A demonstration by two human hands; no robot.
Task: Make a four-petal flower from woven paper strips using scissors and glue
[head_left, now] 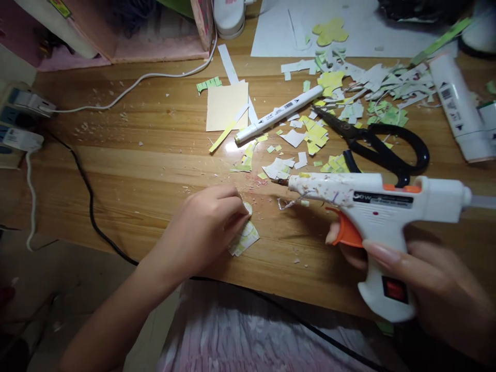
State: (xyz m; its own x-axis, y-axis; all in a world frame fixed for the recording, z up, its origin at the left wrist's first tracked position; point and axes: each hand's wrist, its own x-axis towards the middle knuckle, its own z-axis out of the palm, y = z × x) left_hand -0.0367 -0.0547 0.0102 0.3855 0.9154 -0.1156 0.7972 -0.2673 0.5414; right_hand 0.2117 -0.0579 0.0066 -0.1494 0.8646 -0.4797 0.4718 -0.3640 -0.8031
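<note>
Clock read from the paper piece as hub, 12 toward the table's far side.

Paper piece (pixel 247 241): flat on the wooden table (pixel 127 170), near its front edge. Left hand (pixel 211 222) comes in from 9 o'clock, fingertips pinched at the piece's upper end; exact hold partly hidden by the knuckles.

Handling, by judgement: very light, bendable, easily creased or torn, apt to slide; best held by a rim with fingertips. Glue gun (pixel 382 227) likely bulkier and stiff, nose-heavy if held loosely; take it by the handle, keeping off the nozzle (pixel 281 182), which may be hot.

Looks: paper piece pale yellow-green and white, faint lines, angular lower end, rounded pale part at the fingertips. Gun white, stained near the front, orange trigger (pixel 349 232), dark label, red switch (pixel 395 289).

Right hand (pixel 434 274) at 3 o'clock, wrapped around the gun's handle, a finger at the trigger; whether it is squeezed, cannot tell. Nozzle at 1 o'clock, apart from the paper.

Farther out: marker (pixel 279 114) between 12 and 1, square card (pixel 227 106) just short of 12, black-handled scissors (pixel 387 150) at 2.
</note>
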